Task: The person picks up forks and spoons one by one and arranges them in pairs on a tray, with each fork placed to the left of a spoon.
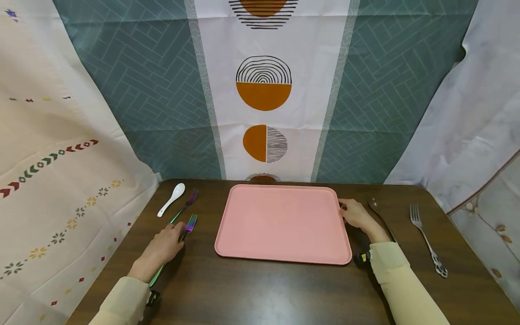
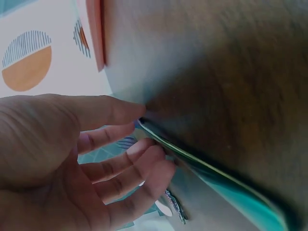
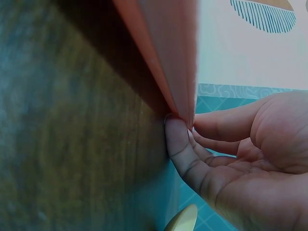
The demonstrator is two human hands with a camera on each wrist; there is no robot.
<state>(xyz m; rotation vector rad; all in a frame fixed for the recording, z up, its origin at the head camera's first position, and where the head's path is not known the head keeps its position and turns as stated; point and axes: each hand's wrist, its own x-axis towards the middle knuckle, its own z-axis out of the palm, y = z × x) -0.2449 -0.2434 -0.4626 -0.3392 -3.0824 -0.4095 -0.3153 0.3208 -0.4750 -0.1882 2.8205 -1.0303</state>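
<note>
On the dark table lies a pink rectangular tray [image 1: 282, 223]. My right hand [image 1: 359, 214] is at its right edge; in the right wrist view, thumb and fingers pinch the corner of the tray [image 3: 175, 62]. At the left, my left hand [image 1: 160, 248] pinches a fork [image 1: 191, 223] with purple-blue tines and a green handle. The left wrist view has the thumb on one side of the fork [image 2: 211, 168] and fingertips on the other, its handle running close over the table. The palm hides part of the fork in the head view.
Beyond the left hand lie another purple-and-green fork [image 1: 190, 201] and a white spoon [image 1: 172, 198]. To the right are a dark metal spoon [image 1: 374, 206], partly behind the right forearm, and a silver fork [image 1: 426, 243] with an ornate handle. Patterned cloths [image 1: 264, 135] hang around the table.
</note>
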